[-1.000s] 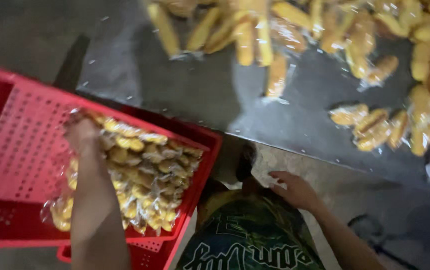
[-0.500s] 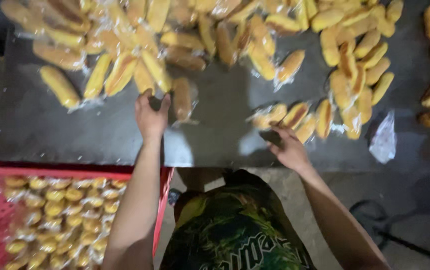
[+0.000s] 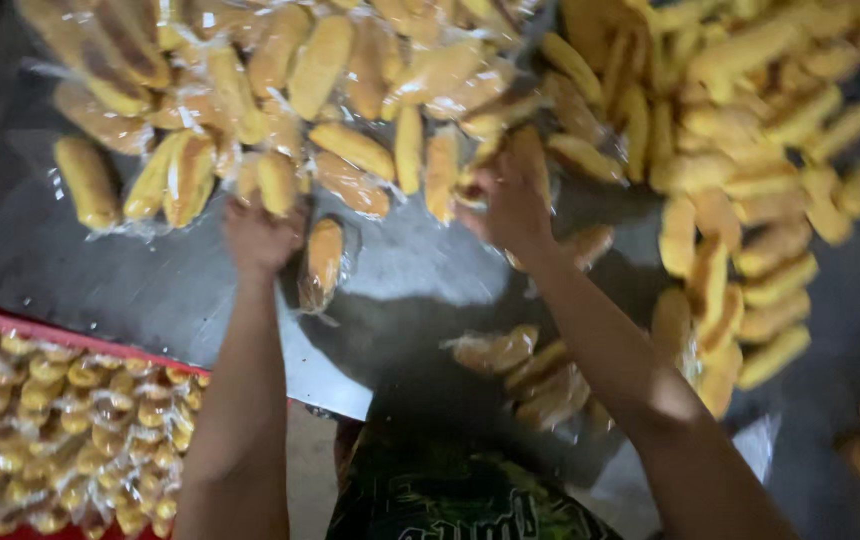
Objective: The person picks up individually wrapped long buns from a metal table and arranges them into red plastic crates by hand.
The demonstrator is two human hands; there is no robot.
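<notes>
Many yellow bread rolls in clear plastic wrappers [image 3: 350, 150] lie heaped on a grey metal table [image 3: 130, 290]. My left hand [image 3: 262, 232] reaches into the near edge of the heap, its fingers curled around a wrapped roll [image 3: 277, 183]. Just to its right lies a single wrapped roll [image 3: 323, 262]. My right hand [image 3: 510, 205] is further right, closing on wrapped rolls [image 3: 525, 155] at the heap's edge. Motion blur hides the finger details.
A red plastic crate [image 3: 10, 322] at the lower left holds several rows of packed rolls [image 3: 60, 440]. More wrapped rolls [image 3: 750, 200] spread over the right side of the table. A few lie under my right forearm [image 3: 530, 365].
Both hands have moved farther up the table into the heap. One second ago my left hand was at the rolls in the red crate.
</notes>
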